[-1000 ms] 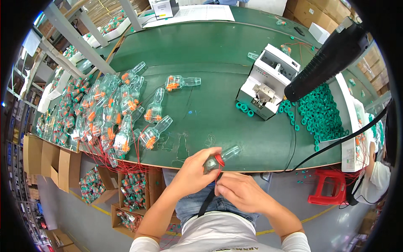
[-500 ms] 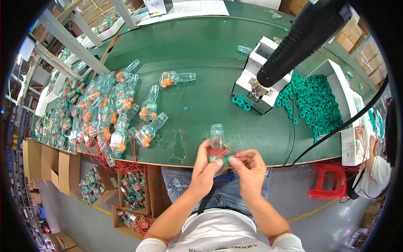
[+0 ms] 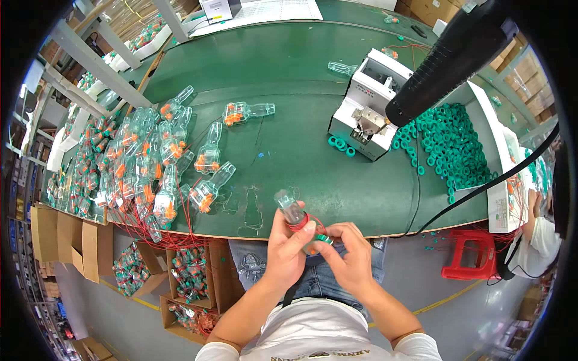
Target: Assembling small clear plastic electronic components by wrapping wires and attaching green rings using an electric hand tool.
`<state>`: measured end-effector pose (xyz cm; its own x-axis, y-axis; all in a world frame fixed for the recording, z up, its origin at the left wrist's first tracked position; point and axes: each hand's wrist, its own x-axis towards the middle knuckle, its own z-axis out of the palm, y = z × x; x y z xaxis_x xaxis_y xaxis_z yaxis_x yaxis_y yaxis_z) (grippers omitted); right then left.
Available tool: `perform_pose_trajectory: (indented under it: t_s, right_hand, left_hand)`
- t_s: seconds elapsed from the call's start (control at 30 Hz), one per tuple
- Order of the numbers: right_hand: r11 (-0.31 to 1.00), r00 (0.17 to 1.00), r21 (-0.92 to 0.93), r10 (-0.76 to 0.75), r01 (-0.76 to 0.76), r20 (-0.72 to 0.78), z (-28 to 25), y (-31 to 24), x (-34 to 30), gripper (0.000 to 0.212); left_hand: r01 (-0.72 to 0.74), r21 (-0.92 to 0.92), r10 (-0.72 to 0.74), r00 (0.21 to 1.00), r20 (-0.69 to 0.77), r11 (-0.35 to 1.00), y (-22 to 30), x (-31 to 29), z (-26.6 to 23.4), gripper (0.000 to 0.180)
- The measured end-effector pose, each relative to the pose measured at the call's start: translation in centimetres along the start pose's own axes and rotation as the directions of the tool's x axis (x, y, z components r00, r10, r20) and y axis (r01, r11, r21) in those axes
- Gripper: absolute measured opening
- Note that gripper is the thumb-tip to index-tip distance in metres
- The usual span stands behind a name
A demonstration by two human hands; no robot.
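The left hand (image 3: 285, 256) grips the bottle (image 3: 291, 209), likely pinning its wound wire (image 3: 297, 227); the right hand (image 3: 353, 257) pinches a ring (image 3: 324, 239).

Machine (image 3: 367, 96): white, boxy, on the green bench (image 3: 241, 66), right of middle.
Tube (image 3: 448, 69): thick, black, ribbed, slanting over the machine's right side.
Cable (image 3: 500, 180): black, curving across the bench's right end.
Paper (image 3: 277, 11): white sheet, far edge, beside a white device (image 3: 217, 9).
Posts (image 3: 102, 69): grey, slanted, upper left.
Stool (image 3: 460, 274): red, on grey floor (image 3: 409, 274) with yellow line (image 3: 445, 301).
Co-worker (image 3: 540, 243): white top, right edge, partly cut off.
Carton (image 3: 49, 234): brown, flaps up, lower left.
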<state>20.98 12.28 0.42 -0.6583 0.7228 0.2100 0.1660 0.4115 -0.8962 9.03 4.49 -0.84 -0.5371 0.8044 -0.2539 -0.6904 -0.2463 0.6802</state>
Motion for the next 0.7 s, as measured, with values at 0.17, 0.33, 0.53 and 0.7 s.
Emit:
perform_pose_trajectory:
  t_s: [0.17,0.33,0.53,0.7]
  right_hand:
    - [0.950,0.981,-0.251,-0.172,0.188,0.084,-1.8,-1.2,0.5,0.023]
    - [0.959,0.989,-0.244,-0.134,0.146,0.064,-4.7,-1.1,4.1,0.019]
    - [0.838,0.963,-0.499,-0.270,0.221,-0.027,-1.6,5.4,10.2,0.031]
    - [0.655,0.951,-0.738,-0.303,0.162,-0.060,-0.8,8.6,13.8,0.022]
  left_hand:
    - [-0.156,0.464,0.173,0.985,0.006,0.872,1.1,0.3,0.0,0.047]
    - [-0.181,0.798,-0.057,0.964,0.260,0.575,4.9,-0.4,-2.2,0.048]
    - [0.018,0.378,-0.071,0.989,0.128,0.926,2.4,-0.1,-4.0,0.042]
    - [0.029,0.265,-0.033,0.999,0.010,0.964,2.0,1.4,-3.5,0.037]
